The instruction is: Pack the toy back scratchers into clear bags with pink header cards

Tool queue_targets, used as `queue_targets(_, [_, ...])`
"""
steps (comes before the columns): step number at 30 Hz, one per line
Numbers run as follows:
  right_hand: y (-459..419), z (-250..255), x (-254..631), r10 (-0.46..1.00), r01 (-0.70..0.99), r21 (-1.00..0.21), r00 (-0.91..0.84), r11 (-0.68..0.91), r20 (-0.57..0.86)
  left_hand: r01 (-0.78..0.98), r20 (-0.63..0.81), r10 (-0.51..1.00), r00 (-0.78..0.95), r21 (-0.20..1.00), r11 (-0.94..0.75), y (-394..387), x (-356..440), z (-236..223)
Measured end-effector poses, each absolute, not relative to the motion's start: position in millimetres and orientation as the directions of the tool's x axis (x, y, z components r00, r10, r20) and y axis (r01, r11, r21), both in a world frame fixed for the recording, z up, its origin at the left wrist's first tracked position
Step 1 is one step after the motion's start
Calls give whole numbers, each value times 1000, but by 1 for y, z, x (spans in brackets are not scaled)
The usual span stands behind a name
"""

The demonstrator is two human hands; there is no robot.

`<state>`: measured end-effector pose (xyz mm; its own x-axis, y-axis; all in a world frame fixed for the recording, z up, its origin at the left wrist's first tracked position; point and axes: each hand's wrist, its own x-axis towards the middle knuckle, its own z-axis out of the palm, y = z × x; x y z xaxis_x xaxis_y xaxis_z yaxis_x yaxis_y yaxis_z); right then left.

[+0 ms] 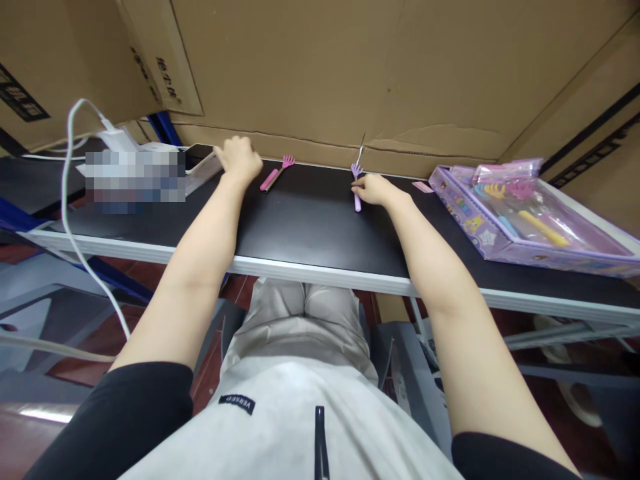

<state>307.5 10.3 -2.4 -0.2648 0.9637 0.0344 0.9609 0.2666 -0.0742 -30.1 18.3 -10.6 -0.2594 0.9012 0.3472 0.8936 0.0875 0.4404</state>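
Observation:
My right hand (376, 189) is closed in a pinch around the middle of a small purple back scratcher (357, 203). Its claw-shaped head points to the back of the table and its handle toward me. At the left, my left hand (239, 161) is over the table near a clear plastic piece (204, 175). One finger sticks out sideways; the others bend down out of sight behind the back of the hand. Between my hands lies a pink back scratcher (289, 162) with a claw head and thin rod, a pink handle piece (270, 180) beside it.
On the right stands a purple display box (480, 243) with several colourful back scratchers inside. A small pink card (423, 187) lies beside it. A white cable (65, 193) with a plug hangs at the left. Cardboard (320, 73) walls the back of the black table (310, 227).

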Motion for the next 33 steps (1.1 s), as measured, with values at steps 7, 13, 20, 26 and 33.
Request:
queue_targets(7, [11, -4, 307, 964, 961, -79, -266, 267, 12, 795, 47, 866, -498, 423, 435, 34, -78, -40])
queue_targets(13, [10, -4, 306, 967, 964, -70, -256, 256, 8, 787, -54, 864, -500, 388, 480, 39, -81, -45])
queue_targets(20, [10, -3, 306, 971, 970, -45, -240, 239, -16, 799, -57, 859, -509, 340, 496, 29, -72, -39])
queue_targets(26, [9, -2, 305, 975, 972, -75, -223, 221, -6, 800, -40, 859, -511, 343, 492, 32, -73, -40])
queue_targets(33, [11, -4, 306, 971, 969, -66, -239, 238, -8, 807, -18, 873, -487, 373, 457, 36, -79, -44])
